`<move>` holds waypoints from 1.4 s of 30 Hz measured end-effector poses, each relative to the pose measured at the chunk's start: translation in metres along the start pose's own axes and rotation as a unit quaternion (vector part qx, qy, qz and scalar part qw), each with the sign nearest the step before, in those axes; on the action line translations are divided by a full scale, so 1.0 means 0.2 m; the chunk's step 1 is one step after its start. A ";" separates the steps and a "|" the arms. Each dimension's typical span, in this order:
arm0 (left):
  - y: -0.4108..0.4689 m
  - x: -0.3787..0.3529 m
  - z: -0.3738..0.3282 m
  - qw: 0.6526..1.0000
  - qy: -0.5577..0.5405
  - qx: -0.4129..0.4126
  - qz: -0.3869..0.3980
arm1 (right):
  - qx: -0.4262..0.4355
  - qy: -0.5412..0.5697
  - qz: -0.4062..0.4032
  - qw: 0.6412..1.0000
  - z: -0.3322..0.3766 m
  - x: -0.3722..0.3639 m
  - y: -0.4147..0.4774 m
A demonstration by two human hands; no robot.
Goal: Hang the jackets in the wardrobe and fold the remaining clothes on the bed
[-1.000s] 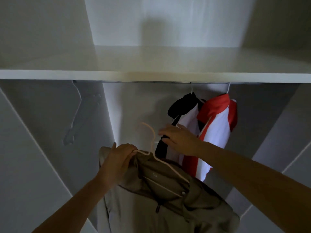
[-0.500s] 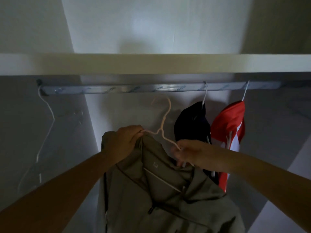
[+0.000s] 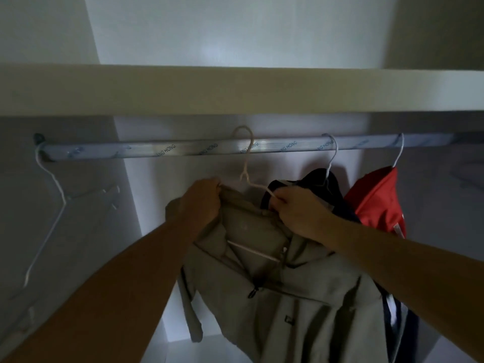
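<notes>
Under the shelf [image 3: 235, 90], my left hand [image 3: 203, 199] is curled round the grey jacket [image 3: 275, 297] at its shoulder. My right hand [image 3: 298, 210] pinches the pink hanger [image 3: 245, 176] by its arm. The hook crosses the rail [image 3: 183, 150], left of the dark jacket [image 3: 318, 179]. I'd seat the hook fully before releasing, then level the shoulders.

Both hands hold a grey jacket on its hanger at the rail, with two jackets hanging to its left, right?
No: the dark jacket and red jacket hang to the right of the grey jacket; left of it is only an empty hanger. The head view shows this.
</notes>
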State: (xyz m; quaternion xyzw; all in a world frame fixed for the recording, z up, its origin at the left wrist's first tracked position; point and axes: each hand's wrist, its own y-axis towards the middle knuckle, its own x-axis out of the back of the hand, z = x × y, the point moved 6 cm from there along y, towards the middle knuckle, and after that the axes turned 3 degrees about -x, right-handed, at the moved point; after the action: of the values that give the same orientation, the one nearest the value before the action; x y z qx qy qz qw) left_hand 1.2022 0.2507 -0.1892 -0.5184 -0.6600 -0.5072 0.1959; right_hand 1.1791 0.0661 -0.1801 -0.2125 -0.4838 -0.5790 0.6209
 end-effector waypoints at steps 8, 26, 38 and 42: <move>-0.09 -0.14 0.06 0.997 0.028 0.072 -0.015 | 0.073 -0.184 -0.077 0.977 -0.09 -0.03 -0.12; -0.16 -0.09 0.12 0.998 0.049 0.037 0.005 | -0.451 0.404 0.040 0.795 -0.46 -1.14 -0.47; -0.70 -0.28 0.25 0.984 -0.096 0.098 -0.114 | -0.339 0.369 0.177 0.847 -0.50 -1.06 -0.65; -1.06 -0.73 0.26 0.983 -0.022 0.127 0.127 | -0.268 0.346 0.205 0.876 -0.45 -0.99 -0.67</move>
State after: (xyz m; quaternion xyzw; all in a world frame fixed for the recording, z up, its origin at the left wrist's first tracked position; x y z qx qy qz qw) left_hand 1.0850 0.2366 -0.4245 -0.5801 -0.6517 -0.3790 0.3085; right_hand 1.1150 0.0620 -0.4259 -0.2515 -0.0101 -0.5831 0.7724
